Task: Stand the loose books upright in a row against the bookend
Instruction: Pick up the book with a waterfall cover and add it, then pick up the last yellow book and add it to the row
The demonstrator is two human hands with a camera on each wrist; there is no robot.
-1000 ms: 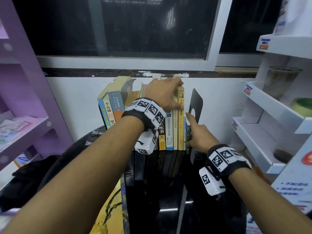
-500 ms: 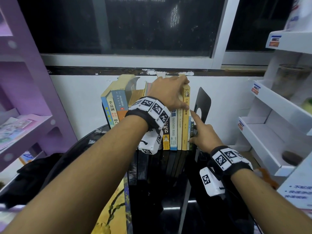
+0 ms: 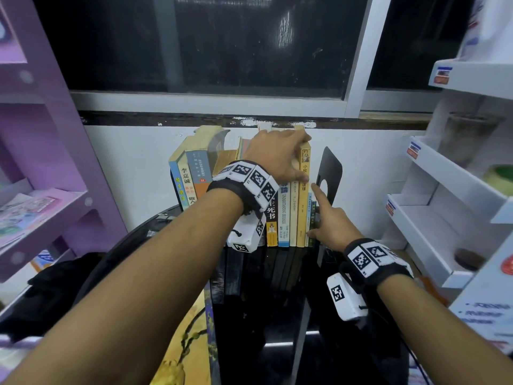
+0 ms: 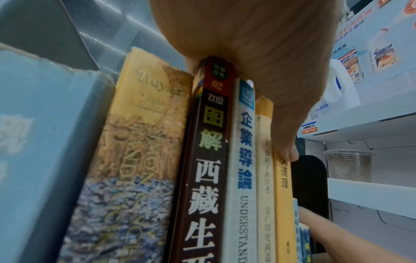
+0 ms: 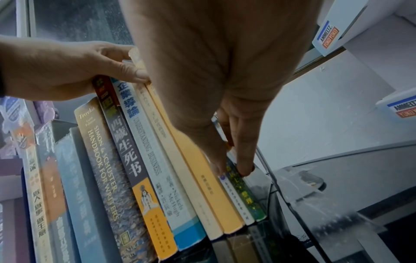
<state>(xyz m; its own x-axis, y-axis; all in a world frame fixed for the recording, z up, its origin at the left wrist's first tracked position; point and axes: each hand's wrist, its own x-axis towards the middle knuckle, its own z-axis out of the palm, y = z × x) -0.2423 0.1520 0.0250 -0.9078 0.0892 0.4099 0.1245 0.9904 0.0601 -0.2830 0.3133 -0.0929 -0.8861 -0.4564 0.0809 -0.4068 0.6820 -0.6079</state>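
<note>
A row of books stands upright on the black table (image 3: 280, 323). The black bookend (image 3: 330, 168) closes its right end. My left hand (image 3: 277, 154) lies over the tops of the middle books, fingers curled behind them. Its thumb presses the tall yellow book (image 3: 303, 209) on the spine. In the left wrist view the same yellow book (image 4: 283, 204) sits under my thumb. My right hand (image 3: 330, 226) pinches the short thin books (image 3: 310, 218) between yellow book and bookend. The right wrist view shows thumb and a finger on those short books (image 5: 243, 192). My index finger points up along the bookend.
Further left, blue and orange books (image 3: 191, 182) lean leftward. A yellow patterned cover (image 3: 183, 343) lies at the table's near edge. A purple shelf unit (image 3: 41, 204) stands to the left, and white display shelves (image 3: 444, 218) to the right. A white wall and window sit close behind.
Both hands stay on the books where they were. Only the head view has shifted a little; the row and the bookend look unmoved.
</note>
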